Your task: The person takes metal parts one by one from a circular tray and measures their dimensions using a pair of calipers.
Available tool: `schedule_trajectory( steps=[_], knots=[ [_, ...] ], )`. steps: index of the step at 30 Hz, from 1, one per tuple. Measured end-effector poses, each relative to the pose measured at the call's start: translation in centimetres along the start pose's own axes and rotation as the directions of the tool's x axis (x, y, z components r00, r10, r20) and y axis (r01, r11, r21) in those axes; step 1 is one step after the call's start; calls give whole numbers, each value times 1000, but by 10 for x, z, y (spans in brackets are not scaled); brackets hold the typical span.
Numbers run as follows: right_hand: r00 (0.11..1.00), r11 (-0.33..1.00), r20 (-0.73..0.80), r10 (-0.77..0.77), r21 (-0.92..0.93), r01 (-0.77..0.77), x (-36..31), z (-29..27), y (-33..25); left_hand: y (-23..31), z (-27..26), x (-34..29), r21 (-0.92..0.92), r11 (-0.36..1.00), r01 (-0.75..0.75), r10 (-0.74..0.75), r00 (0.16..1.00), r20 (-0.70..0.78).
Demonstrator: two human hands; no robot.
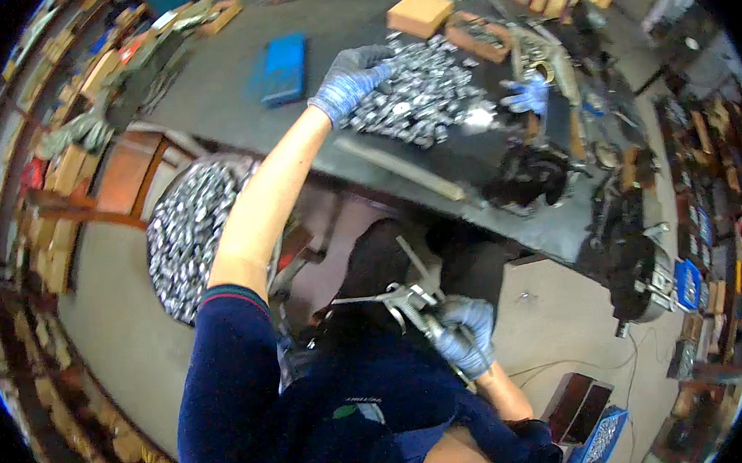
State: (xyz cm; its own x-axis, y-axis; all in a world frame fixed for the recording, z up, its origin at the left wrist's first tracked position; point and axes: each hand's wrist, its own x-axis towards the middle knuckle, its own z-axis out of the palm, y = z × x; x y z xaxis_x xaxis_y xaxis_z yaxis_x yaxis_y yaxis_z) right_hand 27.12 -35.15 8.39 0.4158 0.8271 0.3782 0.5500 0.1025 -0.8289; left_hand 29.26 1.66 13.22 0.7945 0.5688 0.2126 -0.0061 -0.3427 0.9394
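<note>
At the worktop (206, 84), your left hand (348, 82) meets the pile of metal pieces (421, 90), fingers partly curled; whether they grip one, I cannot tell. Your right hand's (468, 332) fingers wrap a metal tool (410, 299) near your lap. Better take pieces from the pile's edge, keeping the tool steady. An open cardboard box (474, 45) and blue crate (580, 458) contain small parts.

Crowded shelves (54, 254) flank a pale floor (107, 327).
</note>
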Motion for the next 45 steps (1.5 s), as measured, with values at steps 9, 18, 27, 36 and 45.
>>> schedule_trajectory(
  steps=[9, 18, 27, 36, 45],
  knots=[
    [988, 995, 129, 80, 50, -88, 4, 13, 6, -58, -151, -183, 944, 311, 110, -477, 877, 55],
    [992, 996, 120, 42, 70, -51, 2, 21, 11, -139, -119, -203, 950, 252, 186, -388, 918, -76],
    [997, 999, 74, 6, 31, -8, -1, 22, 11, -92, -104, -207, 767, 627, 139, -173, 984, -37],
    [987, 994, 127, -98, -26, 102, 27, 24, 2, 10, -13, -234, 174, 968, 180, -221, 943, 250],
    [976, 977, 210, -54, -189, 94, 37, 29, -2, 25, 15, -228, 415, 885, -211, 51, 930, 364]
  ],
)
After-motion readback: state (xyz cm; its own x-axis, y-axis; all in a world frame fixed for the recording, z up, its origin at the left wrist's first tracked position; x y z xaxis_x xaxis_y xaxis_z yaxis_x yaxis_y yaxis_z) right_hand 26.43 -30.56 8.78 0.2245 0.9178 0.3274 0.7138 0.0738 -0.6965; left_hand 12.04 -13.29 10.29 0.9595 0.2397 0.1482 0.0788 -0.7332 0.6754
